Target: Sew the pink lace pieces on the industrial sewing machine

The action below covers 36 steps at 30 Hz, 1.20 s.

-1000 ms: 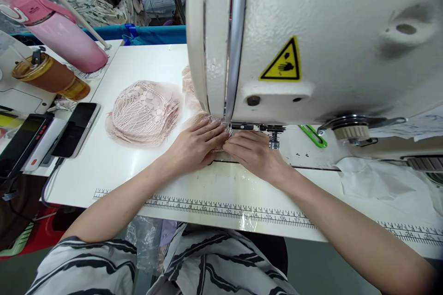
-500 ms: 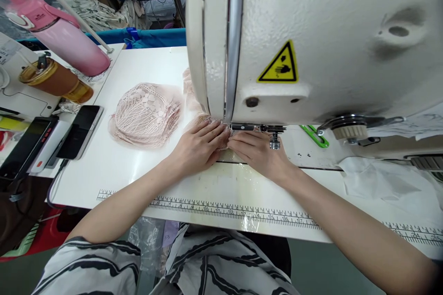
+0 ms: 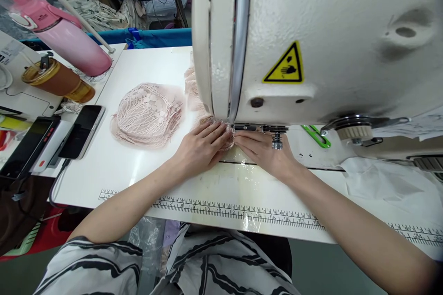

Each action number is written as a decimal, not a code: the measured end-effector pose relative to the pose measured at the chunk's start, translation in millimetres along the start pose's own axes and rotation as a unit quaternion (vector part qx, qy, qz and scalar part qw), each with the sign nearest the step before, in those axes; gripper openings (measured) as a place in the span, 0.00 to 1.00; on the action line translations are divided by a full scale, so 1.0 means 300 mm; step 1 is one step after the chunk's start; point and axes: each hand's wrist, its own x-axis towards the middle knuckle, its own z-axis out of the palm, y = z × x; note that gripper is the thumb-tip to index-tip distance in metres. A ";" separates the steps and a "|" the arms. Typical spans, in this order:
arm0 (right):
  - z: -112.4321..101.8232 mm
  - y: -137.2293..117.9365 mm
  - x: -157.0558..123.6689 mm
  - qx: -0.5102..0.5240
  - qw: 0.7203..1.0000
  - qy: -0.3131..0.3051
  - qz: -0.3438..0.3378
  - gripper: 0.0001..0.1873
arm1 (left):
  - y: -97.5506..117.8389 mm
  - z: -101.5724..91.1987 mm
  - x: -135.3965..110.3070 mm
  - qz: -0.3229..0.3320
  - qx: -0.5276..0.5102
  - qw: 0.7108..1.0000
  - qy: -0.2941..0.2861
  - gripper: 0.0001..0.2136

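Observation:
My left hand [image 3: 202,148] lies flat, palm down, on a pale pink lace piece [image 3: 196,90] at the needle area of a white sewing machine [image 3: 339,23]. Its fingers are stretched out toward the presser foot. My right hand [image 3: 272,154] rests on the machine bed just right of the needle, fingers extended leftward to the lace's edge. Part of those fingers is hidden behind the machine's lower fittings. The lace runs back behind the machine head, which covers some of it. To the left sits a stack of pink lace pieces [image 3: 148,115].
A phone [image 3: 82,131], an amber cup [image 3: 58,80] and a pink bottle [image 3: 65,37] stand at the left. Green thread snips [image 3: 316,136] and white cloth [image 3: 387,182] are at the right. A printed ruler [image 3: 221,211] runs along the front edge. Another person's arm shows at the back.
My right hand has shifted slightly right, and a little more lace edge shows between the hands. My left hand stays on the lace. The whole view has moved slightly.

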 end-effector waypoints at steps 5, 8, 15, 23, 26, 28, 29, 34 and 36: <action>-0.013 0.001 0.004 0.011 1.000 0.007 0.025 0.15 | 0.006 -0.003 0.006 -0.011 -0.005 1.000 -0.006 0.17; -0.023 0.006 0.008 -0.013 1.000 -0.005 -0.006 0.14 | 0.011 -0.006 0.011 -0.015 0.005 1.000 -0.007 0.17; -0.017 0.016 0.015 -0.008 1.000 0.012 -0.008 0.17 | 0.009 -0.003 0.013 -0.029 0.004 0.999 -0.013 0.17; -0.034 0.000 -0.021 -0.137 0.987 0.027 -0.076 0.09 | 0.008 0.011 -0.005 0.039 0.026 0.998 0.038 0.14; -0.039 -0.008 -0.032 -0.177 0.978 0.031 -0.108 0.08 | 0.001 0.013 -0.014 0.049 0.012 0.998 0.042 0.15; -0.034 -0.012 -0.037 -0.178 0.978 0.027 -0.108 0.08 | -0.006 0.010 -0.017 0.047 -0.008 0.998 0.035 0.16; -0.030 -0.013 -0.039 -0.176 0.979 0.026 -0.104 0.09 | -0.009 0.008 -0.017 0.045 -0.018 0.998 0.031 0.17; -0.002 -0.017 -0.060 -0.181 0.979 0.038 -0.083 0.11 | -0.023 -0.006 -0.013 0.043 -0.019 0.998 0.035 0.16; 0.006 -0.018 -0.065 -0.189 0.978 0.040 -0.075 0.12 | -0.027 -0.012 -0.010 0.045 -0.010 0.998 0.041 0.15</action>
